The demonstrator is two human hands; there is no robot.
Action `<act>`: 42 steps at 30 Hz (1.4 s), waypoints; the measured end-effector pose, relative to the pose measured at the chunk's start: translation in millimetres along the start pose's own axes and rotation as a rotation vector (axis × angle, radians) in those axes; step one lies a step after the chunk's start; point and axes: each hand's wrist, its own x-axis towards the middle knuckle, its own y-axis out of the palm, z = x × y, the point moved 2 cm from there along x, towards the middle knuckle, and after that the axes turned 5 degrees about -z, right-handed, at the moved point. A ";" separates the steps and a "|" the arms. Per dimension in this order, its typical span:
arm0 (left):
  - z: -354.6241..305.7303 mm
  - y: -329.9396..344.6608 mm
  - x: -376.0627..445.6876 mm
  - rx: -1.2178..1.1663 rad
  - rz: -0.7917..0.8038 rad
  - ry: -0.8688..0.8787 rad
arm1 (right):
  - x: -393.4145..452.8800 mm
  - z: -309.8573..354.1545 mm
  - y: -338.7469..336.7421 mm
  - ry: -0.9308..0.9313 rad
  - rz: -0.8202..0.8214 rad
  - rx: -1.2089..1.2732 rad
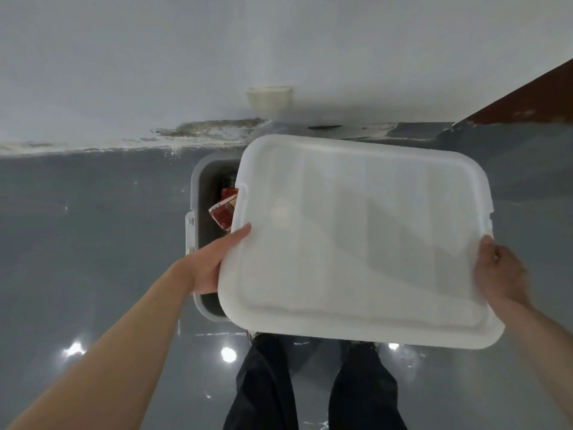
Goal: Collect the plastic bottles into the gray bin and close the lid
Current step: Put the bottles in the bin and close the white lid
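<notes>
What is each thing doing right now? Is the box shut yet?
lid: held up over the bin, tilted, not on yet.
gray bin: open, on the floor, mostly hidden by the lid.
red-labelled bottle: lying inside the bin.
left hand: grips the lid's left edge.
right hand: grips the lid's right edge.

One lid (356,240), one gray bin (198,181), two hands (214,265), one red-labelled bottle (224,209).

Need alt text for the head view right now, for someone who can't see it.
Both hands, left hand and right hand, hold a white lid by its sides above the open gray bin on a gray floor. A red-labelled bottle shows inside.
</notes>
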 end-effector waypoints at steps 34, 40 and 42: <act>-28.7 -25.5 0.4 0.068 -0.193 0.094 | -10.9 26.6 49.6 0.034 0.079 0.200; -12.4 -49.3 4.4 0.627 -0.776 0.439 | -26.8 57.5 58.7 -0.119 0.079 0.188; 2.6 -63.3 12.8 0.708 -0.864 0.371 | -30.8 64.1 69.0 -0.176 0.098 0.171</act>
